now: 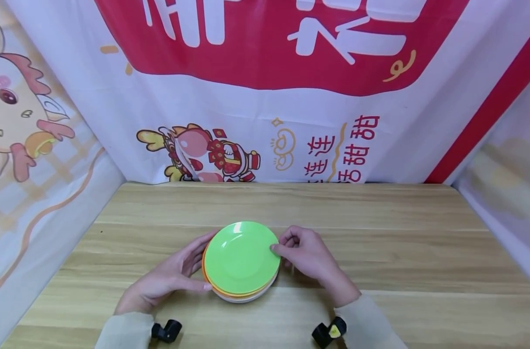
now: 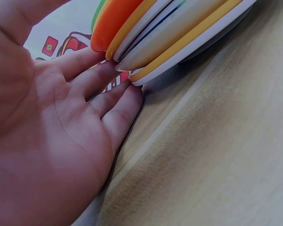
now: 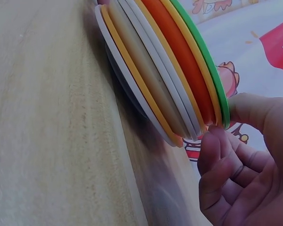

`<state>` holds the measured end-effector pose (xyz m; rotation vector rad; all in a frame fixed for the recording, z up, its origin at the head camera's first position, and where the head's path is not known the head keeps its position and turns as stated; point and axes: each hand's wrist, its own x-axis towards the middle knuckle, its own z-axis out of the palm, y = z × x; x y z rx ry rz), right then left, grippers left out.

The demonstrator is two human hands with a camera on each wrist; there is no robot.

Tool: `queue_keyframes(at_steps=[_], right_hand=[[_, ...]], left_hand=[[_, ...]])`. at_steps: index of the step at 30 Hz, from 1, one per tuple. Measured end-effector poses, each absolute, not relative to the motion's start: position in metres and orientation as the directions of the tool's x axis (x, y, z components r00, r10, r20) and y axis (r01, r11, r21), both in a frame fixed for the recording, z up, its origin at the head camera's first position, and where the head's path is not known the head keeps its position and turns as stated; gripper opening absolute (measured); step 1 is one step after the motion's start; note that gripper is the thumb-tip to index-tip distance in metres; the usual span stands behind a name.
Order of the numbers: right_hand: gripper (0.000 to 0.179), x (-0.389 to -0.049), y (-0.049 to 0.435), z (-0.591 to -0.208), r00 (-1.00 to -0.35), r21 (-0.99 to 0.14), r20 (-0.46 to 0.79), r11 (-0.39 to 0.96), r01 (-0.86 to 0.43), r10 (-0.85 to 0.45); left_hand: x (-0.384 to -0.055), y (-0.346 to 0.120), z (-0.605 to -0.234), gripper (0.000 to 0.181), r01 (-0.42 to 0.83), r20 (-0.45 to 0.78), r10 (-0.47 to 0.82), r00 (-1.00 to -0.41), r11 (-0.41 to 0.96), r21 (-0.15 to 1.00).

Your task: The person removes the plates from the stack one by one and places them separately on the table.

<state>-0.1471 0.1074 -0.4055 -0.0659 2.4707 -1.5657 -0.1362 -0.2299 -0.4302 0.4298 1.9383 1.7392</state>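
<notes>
A stack of small plates sits on the wooden table, with a bright green plate [image 1: 242, 257] on top. Below it, an orange plate [image 3: 177, 42] and several yellow and white plates [image 3: 155, 70] show their rims. At the right rim, my right hand [image 1: 310, 252] pinches the green plate, thumb on its upper face and curled index finger under the edge. My left hand [image 1: 171, 276] rests against the left side of the stack, palm facing it. Its fingers [image 2: 92, 77] lie nearly straight, their tips at the plates' rims, while the thumb reaches the front left edge.
The wooden table [image 1: 400, 242] stretches out around the stack. A printed white and red cloth [image 1: 256, 106] hangs at the back, with more printed cloth [image 1: 42, 145] along the left side and a pale cloth [image 1: 505, 179] on the right.
</notes>
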Motion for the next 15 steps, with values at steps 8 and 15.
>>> queue_keyframes(at_steps=[8,15], right_hand=[[0.015,-0.1465,0.1094,-0.4036,-0.973,-0.904,-0.160,0.421,0.078,-0.164],[0.014,-0.1473,0.1103,-0.4030,-0.966,-0.926,-0.186,0.360,0.112,-0.177]], left_hand=[[-0.1361,-0.2292,-0.4296,0.107,-0.106,-0.160,0.541,-0.826,0.129,0.986],[-0.1368,-0.2285,-0.4290,0.108,-0.116,-0.170,0.537,-0.826,0.134,0.984]])
